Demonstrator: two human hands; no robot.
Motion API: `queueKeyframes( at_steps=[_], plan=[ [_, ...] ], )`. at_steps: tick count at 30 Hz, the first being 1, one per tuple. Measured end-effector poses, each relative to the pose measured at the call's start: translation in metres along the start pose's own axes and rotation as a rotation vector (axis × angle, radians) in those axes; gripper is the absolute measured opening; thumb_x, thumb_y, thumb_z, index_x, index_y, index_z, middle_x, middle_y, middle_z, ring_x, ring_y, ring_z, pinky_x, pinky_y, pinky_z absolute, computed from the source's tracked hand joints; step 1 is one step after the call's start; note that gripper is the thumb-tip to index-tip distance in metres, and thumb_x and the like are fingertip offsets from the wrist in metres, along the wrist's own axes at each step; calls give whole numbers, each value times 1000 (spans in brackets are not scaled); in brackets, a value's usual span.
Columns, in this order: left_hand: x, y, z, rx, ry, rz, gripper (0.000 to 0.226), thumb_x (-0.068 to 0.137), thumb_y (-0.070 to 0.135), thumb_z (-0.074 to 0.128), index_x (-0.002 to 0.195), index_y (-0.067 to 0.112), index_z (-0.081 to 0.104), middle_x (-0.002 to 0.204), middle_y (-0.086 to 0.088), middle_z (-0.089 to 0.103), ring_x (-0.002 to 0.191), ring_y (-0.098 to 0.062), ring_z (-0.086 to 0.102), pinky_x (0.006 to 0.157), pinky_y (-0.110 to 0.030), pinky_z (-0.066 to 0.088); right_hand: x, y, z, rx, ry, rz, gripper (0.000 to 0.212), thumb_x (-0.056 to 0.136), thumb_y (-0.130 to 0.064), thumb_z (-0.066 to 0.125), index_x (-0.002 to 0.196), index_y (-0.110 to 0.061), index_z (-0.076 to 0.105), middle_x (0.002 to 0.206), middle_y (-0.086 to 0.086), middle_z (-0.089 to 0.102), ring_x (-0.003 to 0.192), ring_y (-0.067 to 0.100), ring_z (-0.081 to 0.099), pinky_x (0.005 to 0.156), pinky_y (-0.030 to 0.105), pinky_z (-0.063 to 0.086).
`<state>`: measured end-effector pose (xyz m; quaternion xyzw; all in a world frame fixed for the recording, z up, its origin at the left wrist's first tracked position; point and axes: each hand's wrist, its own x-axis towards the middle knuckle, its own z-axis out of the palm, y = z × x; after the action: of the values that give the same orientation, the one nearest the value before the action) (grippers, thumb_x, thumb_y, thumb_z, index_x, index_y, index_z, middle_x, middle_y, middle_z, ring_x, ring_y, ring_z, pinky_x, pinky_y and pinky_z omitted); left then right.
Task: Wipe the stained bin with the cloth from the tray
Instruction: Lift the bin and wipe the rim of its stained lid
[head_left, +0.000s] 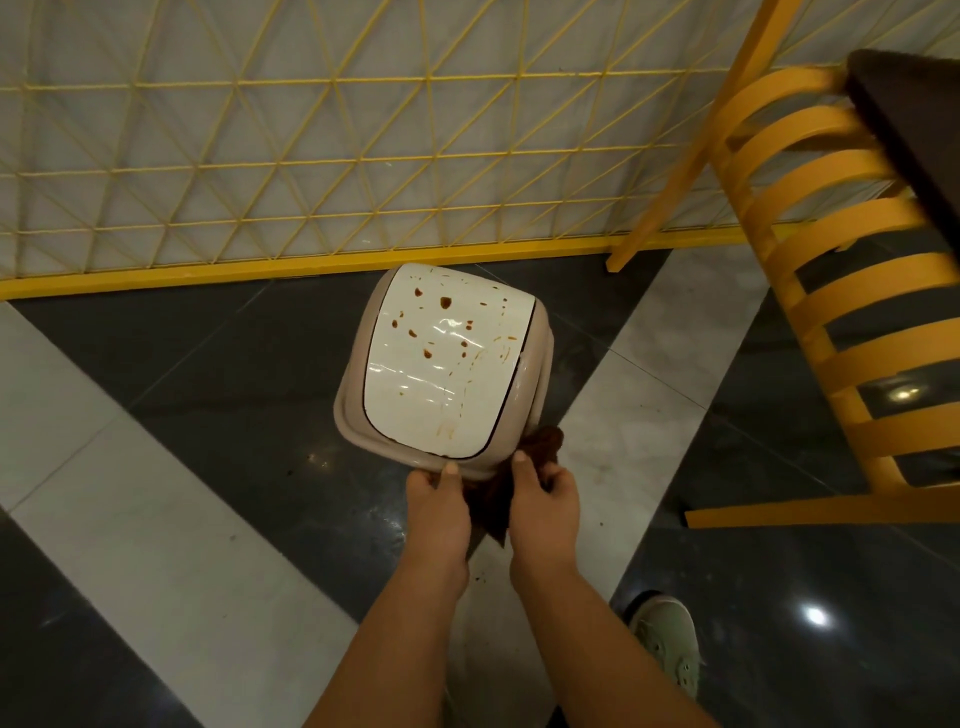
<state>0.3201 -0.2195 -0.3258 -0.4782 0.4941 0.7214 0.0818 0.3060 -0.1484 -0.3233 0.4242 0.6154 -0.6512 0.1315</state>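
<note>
Fingers of left hand curled on bin rim, right hand clutching brown cloth.

Yellow lattice fence along the wall; yellow slatted chair at right (dark table above); pale shoe on tiled floor.

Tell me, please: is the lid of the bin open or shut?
Shut. The white lid lies flush in the beige rim of the bin, with no opening visible. Brown stains still cover it.
</note>
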Motion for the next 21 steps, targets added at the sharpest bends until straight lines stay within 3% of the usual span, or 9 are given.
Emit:
queueKeyframes(
  at_steps=[4,6,9,12,15,17,19,21],
  plan=[
    [1,2,1,18,-9,35,25,102,22,45,125,13,44,121,-9,61,112,-26,60,105,-47,44,31,-34,4,-52,16,-16,24,92,-33,60,112,-19,58,109,1,63,102,23,60,95,44,51],
    [2,2,3,36,9,41,29,102,23,46,128,10,46,122,-9,61,112,-26,60,104,-47,45,34,-38,8,-125,78,-143,21,92,-31,60,111,-23,60,109,-1,64,103,21,61,94,45,52],
    [-1,5,7,30,11,39,36,98,31,50,131,16,48,128,-11,61,114,-29,60,103,-51,45,8,-13,3,-184,120,-426,13,93,-21,60,105,-25,62,105,-8,62,100,9,59,93,34,52],
    [-1,6,4,14,-7,7,28,100,27,49,126,18,46,119,-8,60,113,-27,57,104,-51,43,-20,20,-11,-315,-3,-603,24,91,-10,61,98,-34,59,101,-10,59,96,2,57,87,18,51],
    [2,4,1,44,-23,3,18,101,22,46,119,20,45,115,-7,59,107,-25,57,101,-47,45,-18,20,-10,-417,-63,-755,24,89,-11,63,100,-32,60,102,-8,59,96,2,57,85,19,52],
    [3,6,1,64,-1,32,18,102,21,44,119,18,46,121,-9,59,110,-26,58,102,-48,45,-11,-3,-3,-379,-48,-848,20,88,-15,64,99,-31,61,102,-7,57,96,1,56,85,13,48],
    [2,8,2,40,3,54,25,102,19,45,126,10,47,123,-13,61,108,-27,61,98,-45,49,-1,-38,5,-329,-20,-865,16,89,-20,64,101,-30,63,104,-9,55,96,-4,53,85,7,43],
    [3,6,2,21,-14,62,30,102,19,47,129,8,46,121,-13,62,100,-22,63,89,-37,51,12,-69,13,-264,33,-774,15,91,-25,62,105,-28,64,110,-10,55,97,-5,52,89,11,42]
  ],
)
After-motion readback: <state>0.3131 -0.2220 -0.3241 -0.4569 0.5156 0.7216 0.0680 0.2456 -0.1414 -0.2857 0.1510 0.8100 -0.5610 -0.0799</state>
